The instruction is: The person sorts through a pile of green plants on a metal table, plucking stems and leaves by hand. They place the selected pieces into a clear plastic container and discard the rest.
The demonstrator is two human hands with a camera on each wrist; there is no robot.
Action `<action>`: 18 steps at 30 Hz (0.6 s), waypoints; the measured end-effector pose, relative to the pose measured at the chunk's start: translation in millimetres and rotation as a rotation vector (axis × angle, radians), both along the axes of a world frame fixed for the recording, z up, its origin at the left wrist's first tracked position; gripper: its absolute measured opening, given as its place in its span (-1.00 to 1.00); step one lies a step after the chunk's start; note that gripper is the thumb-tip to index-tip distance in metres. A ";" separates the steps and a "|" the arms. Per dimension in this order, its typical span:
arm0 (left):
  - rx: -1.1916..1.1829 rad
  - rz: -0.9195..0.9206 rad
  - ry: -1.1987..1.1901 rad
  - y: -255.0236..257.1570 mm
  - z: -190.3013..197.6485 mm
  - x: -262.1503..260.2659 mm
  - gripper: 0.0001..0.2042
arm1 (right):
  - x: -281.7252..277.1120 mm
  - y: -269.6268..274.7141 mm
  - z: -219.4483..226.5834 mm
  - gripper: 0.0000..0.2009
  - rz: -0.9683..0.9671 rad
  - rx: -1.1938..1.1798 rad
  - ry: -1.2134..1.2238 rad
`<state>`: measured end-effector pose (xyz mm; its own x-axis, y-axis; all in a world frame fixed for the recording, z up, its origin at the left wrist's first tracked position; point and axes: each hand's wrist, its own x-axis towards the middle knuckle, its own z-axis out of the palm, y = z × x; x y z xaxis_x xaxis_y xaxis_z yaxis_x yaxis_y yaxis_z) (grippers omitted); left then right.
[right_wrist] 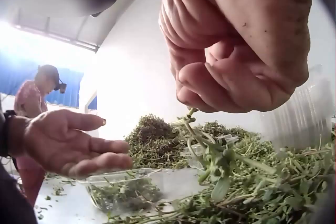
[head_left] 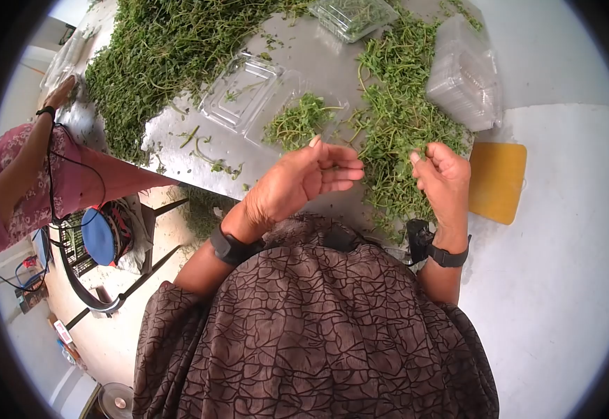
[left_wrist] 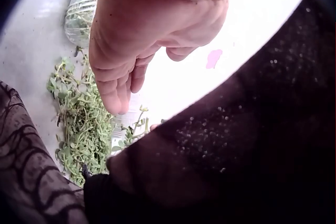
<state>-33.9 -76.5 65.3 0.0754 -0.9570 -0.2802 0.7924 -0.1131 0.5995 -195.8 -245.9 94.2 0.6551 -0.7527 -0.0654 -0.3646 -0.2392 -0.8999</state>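
My right hand (head_left: 445, 176) pinches a sprig of leafy green herb (right_wrist: 216, 165) between thumb and curled fingers; the sprig hangs below them in the right wrist view. To its left, my left hand (head_left: 292, 183) is held palm up with straight fingers and nothing in it. A strewn pile of the same greens (head_left: 395, 129) lies on the metal table under and beyond the right hand. Just past the left hand sits an opened clear plastic clamshell box (head_left: 238, 105), its lid folded back. Some greens (head_left: 303, 120) lie in its base.
A big heap of greens (head_left: 178, 52) covers the far left of the table (head_left: 168, 146). Nested clear boxes (head_left: 464, 80) stand at right, near a yellow panel (head_left: 500, 183). Farther back is a filled clamshell box (head_left: 353, 17). Another person (head_left: 28, 185) works at the left.
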 end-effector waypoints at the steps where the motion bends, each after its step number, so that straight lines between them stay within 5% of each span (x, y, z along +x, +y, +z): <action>1: 0.004 0.004 -0.012 -0.5 -0.9 -0.1 -0.39 | 1.6 4.9 11.4 -0.83 0.000 0.119 0.016; 9: -0.028 -0.044 -0.084 -3.3 2.0 -10.2 -0.45 | 19.2 32.6 30.7 -0.93 0.210 0.604 0.017; 11: -0.049 -0.077 -0.057 -3.2 -3.6 -9.6 -0.50 | 22.7 34.4 26.1 -0.91 0.274 0.560 0.038; 13: -0.082 -0.237 -0.280 -1.2 -8.2 -4.5 -0.63 | 23.8 33.0 25.4 -0.85 0.313 0.516 0.024; 18: 0.073 -0.130 -0.239 11.0 10.4 14.1 -0.82 | 15.0 6.2 5.1 -0.88 0.035 0.063 0.138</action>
<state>-19.8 -65.5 75.7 0.0254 -0.9409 -0.3377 0.6051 -0.2544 0.7544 -180.9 -239.6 99.3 0.6625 -0.7211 -0.2026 -0.4780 -0.1988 -0.8555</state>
